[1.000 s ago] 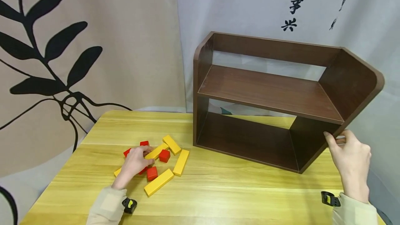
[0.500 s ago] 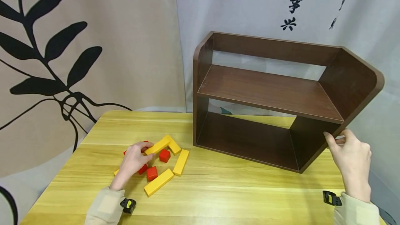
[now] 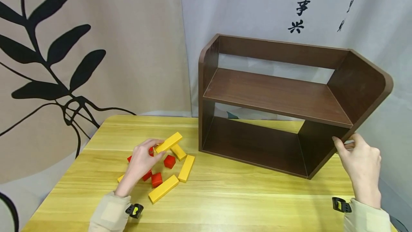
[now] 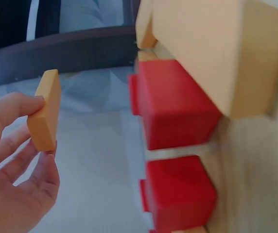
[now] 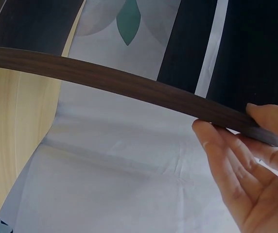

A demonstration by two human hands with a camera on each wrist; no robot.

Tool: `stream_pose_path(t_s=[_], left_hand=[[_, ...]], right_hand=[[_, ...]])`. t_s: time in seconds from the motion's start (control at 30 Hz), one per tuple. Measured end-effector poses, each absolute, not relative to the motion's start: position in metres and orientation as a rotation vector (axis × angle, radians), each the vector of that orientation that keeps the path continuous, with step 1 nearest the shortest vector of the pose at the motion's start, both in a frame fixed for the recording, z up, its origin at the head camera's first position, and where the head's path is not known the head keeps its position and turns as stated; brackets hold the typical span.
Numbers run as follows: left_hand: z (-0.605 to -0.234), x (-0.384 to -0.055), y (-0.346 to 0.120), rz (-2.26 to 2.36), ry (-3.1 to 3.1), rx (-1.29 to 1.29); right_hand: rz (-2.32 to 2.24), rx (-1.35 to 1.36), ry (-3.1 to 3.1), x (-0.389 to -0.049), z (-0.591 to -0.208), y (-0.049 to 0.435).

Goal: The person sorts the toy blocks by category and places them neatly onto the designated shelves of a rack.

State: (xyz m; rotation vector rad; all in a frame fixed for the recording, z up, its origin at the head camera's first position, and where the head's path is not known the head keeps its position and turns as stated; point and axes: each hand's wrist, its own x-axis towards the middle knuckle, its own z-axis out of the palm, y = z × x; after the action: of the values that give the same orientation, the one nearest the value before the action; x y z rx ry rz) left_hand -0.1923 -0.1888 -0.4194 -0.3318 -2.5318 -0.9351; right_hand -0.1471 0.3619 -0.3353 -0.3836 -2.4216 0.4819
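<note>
My left hand (image 3: pixel 141 160) pinches a yellow block (image 3: pixel 168 142) by one end, between thumb and fingers. In the left wrist view that yellow block (image 4: pixel 45 109) stands clear of the table, apart from the red cubes (image 4: pixel 175 104). Around the hand lie several red cubes (image 3: pixel 169 161) and more yellow blocks (image 3: pixel 163 189). At the right, my right hand (image 3: pixel 360 164) grips the front edge of the brown shelf's side panel (image 3: pixel 362 85). Its thumb is on the inner face and its fingers are outside, as the right wrist view shows on the panel edge (image 5: pixel 178 96).
The two-tier brown shelf (image 3: pixel 276 97) stands at the back right of the wooden table (image 3: pixel 225 203). Behind it hangs a pale cloth (image 3: pixel 257 6) with black writing, and a leaf-patterned curtain (image 3: pixel 145 46) at the left. A yellow block (image 3: pixel 178 151) lies close beneath the held one.
The yellow block in my left hand has risen off the table and moved slightly right and away. My right hand keeps its grip on the shelf, with no visible move.
</note>
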Motion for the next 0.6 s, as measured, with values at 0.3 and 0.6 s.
stream_pose_path(t_s=[0.3,0.6], left_hand=[[-0.395,-0.188,-0.164,-0.890,-2.325,-0.544],[-0.370,-0.183,-0.135,-0.869,-2.135,-0.758]], right_hand=[[0.485,-0.377,-2.419,-0.147,-0.336,0.362],[0.484,-0.382,-2.427,-0.146,-0.336,0.363]])
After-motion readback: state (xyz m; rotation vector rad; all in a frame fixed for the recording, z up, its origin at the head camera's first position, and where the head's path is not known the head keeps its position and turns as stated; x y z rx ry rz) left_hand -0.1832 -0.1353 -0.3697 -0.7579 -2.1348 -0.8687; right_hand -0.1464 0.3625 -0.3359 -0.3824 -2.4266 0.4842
